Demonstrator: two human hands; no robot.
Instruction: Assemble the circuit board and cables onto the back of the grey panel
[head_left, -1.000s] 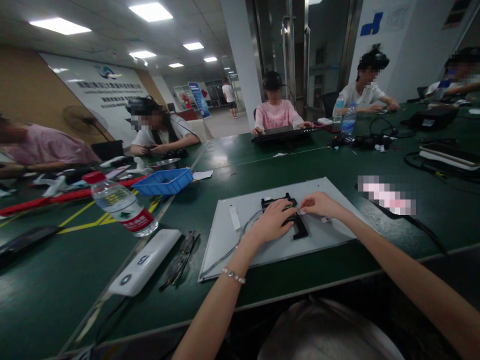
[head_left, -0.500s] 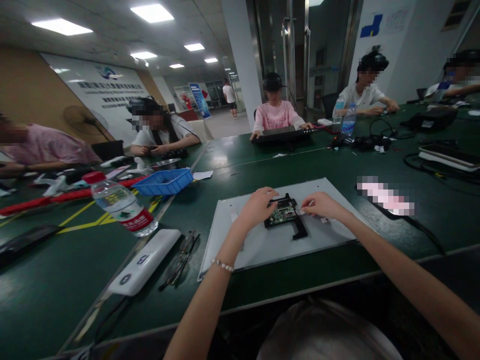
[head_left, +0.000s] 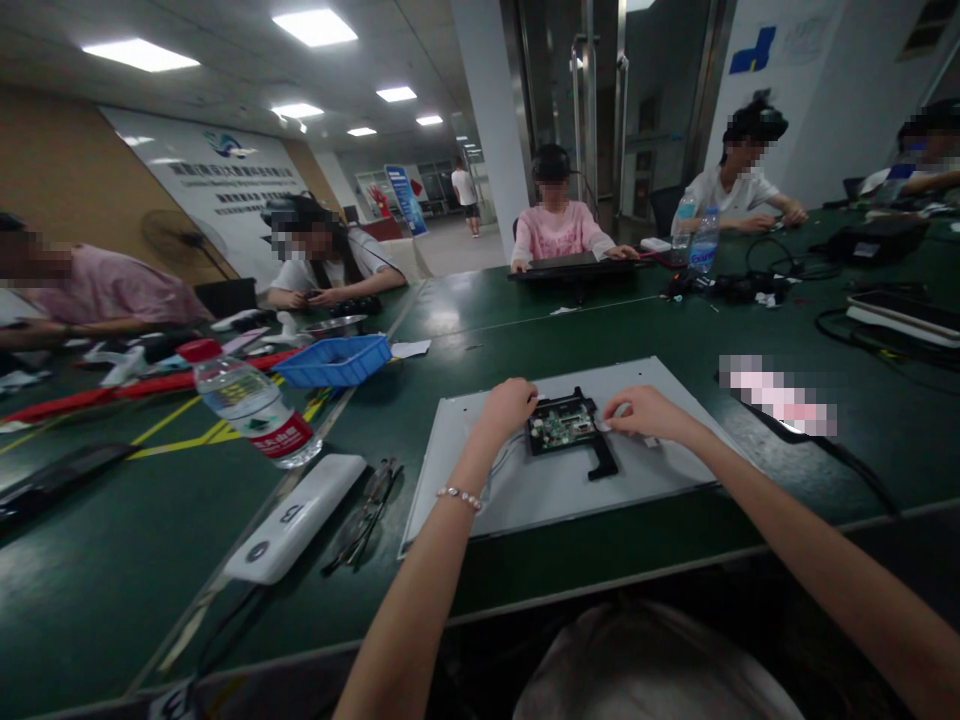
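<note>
On a flat light-grey panel [head_left: 540, 505] lies a black plastic bracket [head_left: 602, 465] with a green circuit board [head_left: 562, 425] set in its frame. My left hand [head_left: 508, 412] rests at the bracket's upper left, its fingers curled in; what they hold, if anything, is hidden. To the right of the board, my right hand [head_left: 645, 412] has thumb and forefinger pinched on a small pale strip [head_left: 602, 424] at the bracket's edge. Thin pale cables [head_left: 504, 458] run across the panel beside my left wrist.
Left of the panel are eyeglasses [head_left: 366, 515], a white power bank [head_left: 296, 520], a water bottle [head_left: 259, 415] and a blue tray [head_left: 334, 362]. A phone [head_left: 780, 400] with a cable lies to the right. Several people sit around the green table [head_left: 480, 340].
My left hand has drawn back left off the board, uncovering more of it, and its fingers have curled in. My right hand stays pinched beside the bracket. The view has shifted slightly.
</note>
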